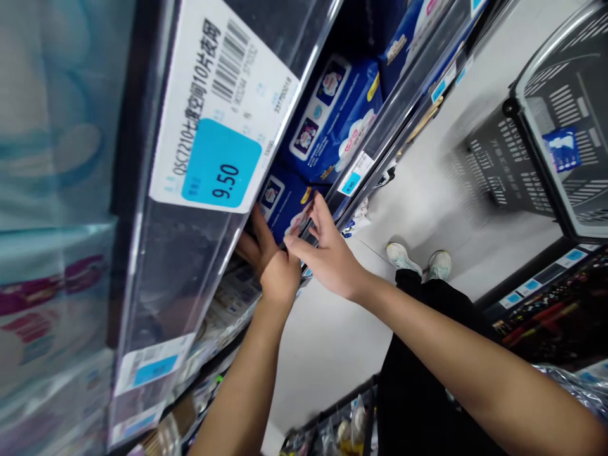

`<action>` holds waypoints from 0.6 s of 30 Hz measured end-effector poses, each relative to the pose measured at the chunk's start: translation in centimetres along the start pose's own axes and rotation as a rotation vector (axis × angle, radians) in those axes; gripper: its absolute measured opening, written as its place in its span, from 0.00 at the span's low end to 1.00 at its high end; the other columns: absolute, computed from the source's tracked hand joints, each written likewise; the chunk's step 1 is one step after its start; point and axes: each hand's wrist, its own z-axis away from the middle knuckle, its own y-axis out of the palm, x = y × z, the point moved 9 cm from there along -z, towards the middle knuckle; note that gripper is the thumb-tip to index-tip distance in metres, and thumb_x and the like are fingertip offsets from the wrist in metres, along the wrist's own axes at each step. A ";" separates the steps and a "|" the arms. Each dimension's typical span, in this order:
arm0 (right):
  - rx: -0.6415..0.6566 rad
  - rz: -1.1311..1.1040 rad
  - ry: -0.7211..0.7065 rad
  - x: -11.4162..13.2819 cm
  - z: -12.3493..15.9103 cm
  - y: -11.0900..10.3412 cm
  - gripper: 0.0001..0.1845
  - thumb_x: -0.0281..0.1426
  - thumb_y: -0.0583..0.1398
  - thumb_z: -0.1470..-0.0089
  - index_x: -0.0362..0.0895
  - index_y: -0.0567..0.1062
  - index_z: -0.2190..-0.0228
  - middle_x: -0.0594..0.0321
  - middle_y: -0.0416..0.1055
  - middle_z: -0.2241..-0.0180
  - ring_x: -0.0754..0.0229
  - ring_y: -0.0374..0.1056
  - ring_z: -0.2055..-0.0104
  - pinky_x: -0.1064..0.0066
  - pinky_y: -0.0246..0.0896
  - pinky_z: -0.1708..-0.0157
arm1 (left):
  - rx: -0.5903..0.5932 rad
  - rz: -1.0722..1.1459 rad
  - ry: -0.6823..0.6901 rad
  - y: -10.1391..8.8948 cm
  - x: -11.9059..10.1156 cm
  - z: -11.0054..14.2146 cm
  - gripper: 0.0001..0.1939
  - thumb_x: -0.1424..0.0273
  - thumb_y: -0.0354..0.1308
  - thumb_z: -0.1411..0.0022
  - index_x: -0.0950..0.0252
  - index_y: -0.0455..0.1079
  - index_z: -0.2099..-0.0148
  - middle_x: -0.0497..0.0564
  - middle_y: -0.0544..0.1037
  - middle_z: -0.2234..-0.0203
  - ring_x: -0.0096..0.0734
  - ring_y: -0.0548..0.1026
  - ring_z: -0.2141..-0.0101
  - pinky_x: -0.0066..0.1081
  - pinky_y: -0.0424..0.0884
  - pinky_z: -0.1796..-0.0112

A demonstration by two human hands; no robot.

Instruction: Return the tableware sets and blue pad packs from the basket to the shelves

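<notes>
My left hand (268, 259) reaches into a store shelf behind a clear plastic rail (199, 253), fingers stretched against a dark blue package (280, 199). My right hand (327, 253) is beside it at the shelf's front edge, fingers curled and pinching the edge of the same blue package or the rail; I cannot tell which. A second, larger blue package (339, 117) stands just beyond it on the shelf.
A white price tag (221, 107) reading 9.50 hangs close to the camera on the rail. A grey shopping basket (546, 139) stands on the pale floor at the right. Teal and pink packs (52, 253) fill the left. My white shoes (418, 259) show below.
</notes>
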 end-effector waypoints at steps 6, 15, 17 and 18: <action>-0.041 0.066 -0.013 0.7 1.9 -1.7 0.39 0.38 0.59 0.42 0.49 0.50 0.33 0.59 0.48 0.31 0.52 0.46 0.29 0.52 0.44 0.31 | -0.039 -0.027 -0.011 -1.0 -1.6 -0.8 0.42 0.52 0.54 0.32 0.69 0.45 0.28 0.69 0.62 0.36 0.57 0.59 0.35 0.54 0.61 0.38; -0.061 0.272 0.166 -5.6 11.5 -10.3 0.19 0.37 0.57 0.38 0.48 0.66 0.46 0.54 0.73 0.50 0.53 0.68 0.44 0.50 0.58 0.39 | -0.033 -0.013 -0.019 -3.1 -2.8 -1.1 0.37 0.55 0.59 0.38 0.69 0.58 0.34 0.66 0.65 0.39 0.59 0.60 0.35 0.53 0.61 0.37; -0.084 0.326 0.256 -7.6 13.6 -12.7 0.18 0.38 0.57 0.39 0.48 0.68 0.48 0.53 0.74 0.52 0.52 0.70 0.47 0.49 0.60 0.41 | -0.081 -0.011 -0.012 -4.1 -4.0 -2.1 0.32 0.57 0.56 0.36 0.68 0.58 0.35 0.63 0.64 0.38 0.57 0.58 0.34 0.55 0.57 0.36; -0.090 0.348 0.292 -8.4 14.5 -13.7 0.18 0.39 0.57 0.39 0.47 0.69 0.49 0.53 0.75 0.54 0.51 0.71 0.48 0.49 0.62 0.42 | -0.095 -0.002 0.024 -4.5 -4.9 -2.7 0.30 0.59 0.53 0.34 0.67 0.57 0.34 0.61 0.63 0.37 0.55 0.56 0.33 0.56 0.54 0.35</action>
